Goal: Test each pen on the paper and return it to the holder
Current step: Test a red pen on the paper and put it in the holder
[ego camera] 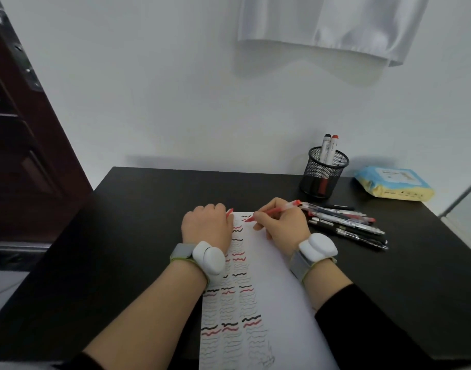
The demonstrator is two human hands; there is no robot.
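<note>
1. Nearest me, the white paper (277, 303) is lying on the black table (122, 222), running away from my chest, its left part filled with rows of black and red squiggles.
2. My forearms are reaching over the sheet, each wrist wearing a grey strap with a white sensor pod (210, 259).
3. My left hand (206, 227) is resting at the paper's far left corner, fingers curled around a red pen cap (229, 211) that is poking out past the knuckles.
4. My right hand (282, 222) is gripping the red pen (275, 208) in a writing pinch, tip touching the sheet near its far edge, right by a fresh red mark under a short black one.
5. Just beside my right hand, a loose bunch of pens (346, 222) is lying on the table, dark and clear barrels fanned out to the right.
6. Farther back, the black mesh holder (323, 173) is standing upright near the wall, with two white markers (329, 149) sticking up, one black-capped, one red-capped.
7. To its right, a blue and yellow soft pack (391, 184) is sitting at the table's back edge.
8. Above, white cloth (327, 25) is hanging against the wall; a dark wooden door (20, 145) is standing at the left.
</note>
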